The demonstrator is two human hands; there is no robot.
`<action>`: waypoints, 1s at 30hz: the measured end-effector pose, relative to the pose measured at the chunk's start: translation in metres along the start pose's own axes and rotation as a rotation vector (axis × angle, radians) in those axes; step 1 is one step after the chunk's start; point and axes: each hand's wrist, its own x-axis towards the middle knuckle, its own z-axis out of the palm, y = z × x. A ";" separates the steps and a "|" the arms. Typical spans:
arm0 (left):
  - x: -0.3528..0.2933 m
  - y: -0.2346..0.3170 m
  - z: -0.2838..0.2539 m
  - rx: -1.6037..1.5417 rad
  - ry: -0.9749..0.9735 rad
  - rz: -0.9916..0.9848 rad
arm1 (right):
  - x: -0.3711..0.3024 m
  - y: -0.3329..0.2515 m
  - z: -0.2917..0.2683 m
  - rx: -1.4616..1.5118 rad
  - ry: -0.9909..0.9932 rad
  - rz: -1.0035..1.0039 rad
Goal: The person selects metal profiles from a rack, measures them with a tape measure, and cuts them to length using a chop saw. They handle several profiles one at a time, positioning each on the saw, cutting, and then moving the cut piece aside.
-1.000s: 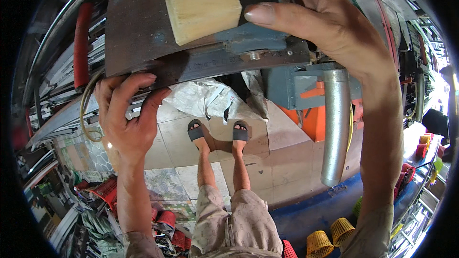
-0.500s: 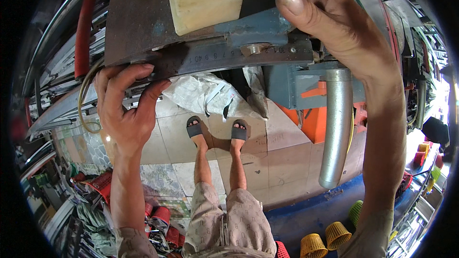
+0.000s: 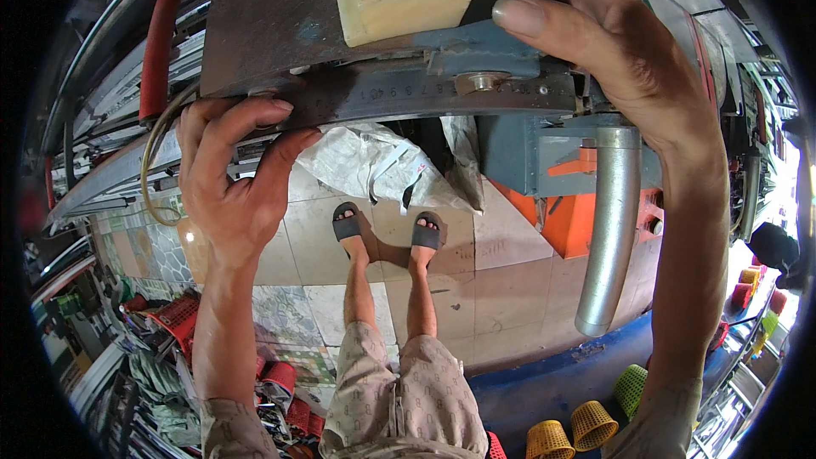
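A dark metal machine bed runs across the top, with a curved graduated scale on its near side. My left hand is closed at the scale's left end, fingertips over its top edge and thumb beneath. Beside my right hand stands a grey metal bracket with a bolt below it. The right thumb lies across the bracket's end; the other fingers curl behind it, partly hidden. Between my hands, a cream-coloured rectangular block sits on the bed, untouched by either.
A silver tube handle hangs below my right wrist, near an orange machine part. A crumpled whitish sack lies under the bed. Yellow baskets stand at lower right. Long metal profiles crowd the left, next to a red tube.
The bed, block and bracket appear shifted slightly up and right in view, both hands along with them. My right thumb points more flatly leftward. The left hand keeps its grasp.
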 end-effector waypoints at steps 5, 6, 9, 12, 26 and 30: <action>0.001 -0.001 0.001 -0.035 0.014 0.019 | -0.008 -0.003 0.007 -0.027 0.066 -0.037; 0.000 -0.002 0.002 -0.033 0.013 0.019 | -0.011 -0.005 0.011 -0.067 0.088 -0.044; 0.000 -0.002 0.002 -0.028 0.016 0.021 | -0.009 -0.008 0.017 -0.161 0.092 -0.044; 0.000 -0.002 0.002 -0.020 0.012 0.025 | -0.004 -0.008 0.006 -0.005 0.002 -0.008; 0.004 0.000 0.001 -0.100 0.016 0.029 | 0.022 0.042 0.002 -0.380 0.220 -0.263; 0.005 0.002 0.001 -0.105 0.019 0.030 | 0.026 0.066 -0.009 -0.383 0.237 -0.270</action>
